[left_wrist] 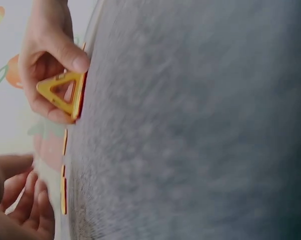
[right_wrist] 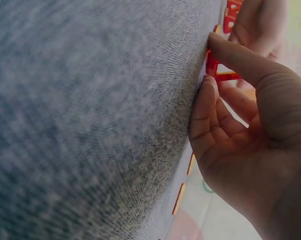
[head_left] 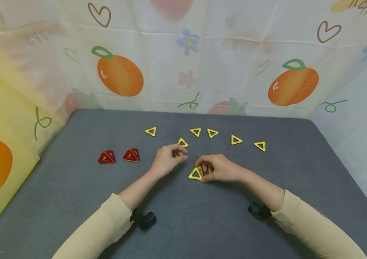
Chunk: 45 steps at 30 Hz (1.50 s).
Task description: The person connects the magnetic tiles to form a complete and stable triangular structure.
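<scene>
My right hand (head_left: 220,168) pinches a yellow triangular magnetic tile (head_left: 196,174) between thumb and fingers, near the middle of the table. The left wrist view shows that yellow tile (left_wrist: 58,92) raised from the tabletop on its edge, with a red-edged side along its base. My left hand (head_left: 168,159) hovers to its left with fingers loosely bent and nothing in them. Just beyond those fingertips is another yellow triangular tile (head_left: 182,142). In the right wrist view, thumb and fingertips of the right hand (right_wrist: 255,107) meet at the held piece's red side (right_wrist: 223,70).
Two red pyramids (head_left: 107,157) of triangular tiles stand at the left. Several yellow triangular tiles (head_left: 212,133) lie spread along the back of the grey table (head_left: 183,223). A patterned curtain (head_left: 164,72) hangs behind it.
</scene>
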### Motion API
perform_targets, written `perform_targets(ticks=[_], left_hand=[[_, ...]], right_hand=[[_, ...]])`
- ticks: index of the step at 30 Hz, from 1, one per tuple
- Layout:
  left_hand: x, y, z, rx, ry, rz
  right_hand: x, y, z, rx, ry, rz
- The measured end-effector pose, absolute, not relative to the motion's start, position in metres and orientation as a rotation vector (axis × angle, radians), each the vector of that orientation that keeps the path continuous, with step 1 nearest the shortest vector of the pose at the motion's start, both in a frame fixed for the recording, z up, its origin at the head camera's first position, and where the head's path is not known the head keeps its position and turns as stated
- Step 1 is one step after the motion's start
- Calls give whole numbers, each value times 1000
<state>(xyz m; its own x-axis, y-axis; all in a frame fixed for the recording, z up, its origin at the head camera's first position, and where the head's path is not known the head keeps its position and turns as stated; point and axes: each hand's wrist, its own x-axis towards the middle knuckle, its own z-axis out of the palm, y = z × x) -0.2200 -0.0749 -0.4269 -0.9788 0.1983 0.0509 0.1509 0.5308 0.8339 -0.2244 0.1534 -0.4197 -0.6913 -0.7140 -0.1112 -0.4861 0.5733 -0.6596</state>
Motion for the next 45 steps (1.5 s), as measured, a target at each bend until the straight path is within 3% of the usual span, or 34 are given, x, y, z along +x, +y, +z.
perform_targets(ticks=[15, 24, 45], left_hand=[[-265, -78, -425, -696, 2674, 2230], [-287, -83, -428, -1130, 2719, 2109], [-294, -98, -437, -1035, 2841, 1710]], right_hand=[[-224, 154, -423, -1001, 2440, -865], [-224, 154, -422, -979, 2431, -872], [-223, 154, -421, -980, 2442, -861]])
